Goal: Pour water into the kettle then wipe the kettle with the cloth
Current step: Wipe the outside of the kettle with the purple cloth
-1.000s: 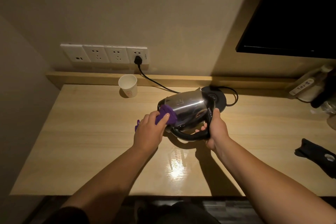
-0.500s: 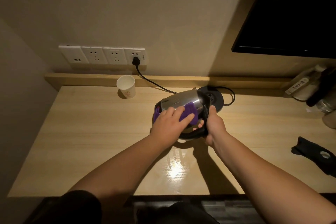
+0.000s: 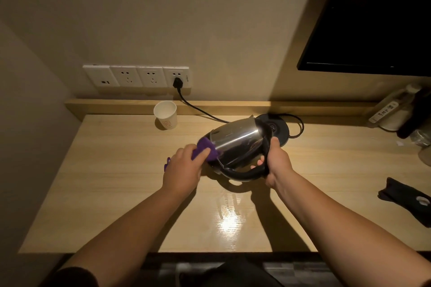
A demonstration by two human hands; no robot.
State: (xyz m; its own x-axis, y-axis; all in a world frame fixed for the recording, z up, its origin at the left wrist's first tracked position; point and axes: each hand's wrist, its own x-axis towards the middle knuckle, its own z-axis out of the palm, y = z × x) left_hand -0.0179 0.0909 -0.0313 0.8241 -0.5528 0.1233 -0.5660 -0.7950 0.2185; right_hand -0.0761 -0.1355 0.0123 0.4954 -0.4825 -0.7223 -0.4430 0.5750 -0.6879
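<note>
A shiny steel kettle (image 3: 235,140) with a black handle is tipped on its side above the wooden table (image 3: 116,182), off its black base (image 3: 278,128). My right hand (image 3: 276,162) grips the black handle at the kettle's right. My left hand (image 3: 183,166) holds a purple cloth (image 3: 205,148) pressed against the kettle's left end. Part of the cloth hangs out behind my left hand. A white paper cup (image 3: 166,114) stands upright at the back left of the table.
A black cord (image 3: 198,108) runs from the wall socket strip (image 3: 137,75) to the base. A dark screen (image 3: 373,16) hangs at the upper right. A black object (image 3: 405,198) lies at the table's right edge. Bottles and clutter (image 3: 396,112) sit at the back right.
My left hand slid the purple cloth from the kettle's middle back to its left end. The kettle stays tilted in my right hand.
</note>
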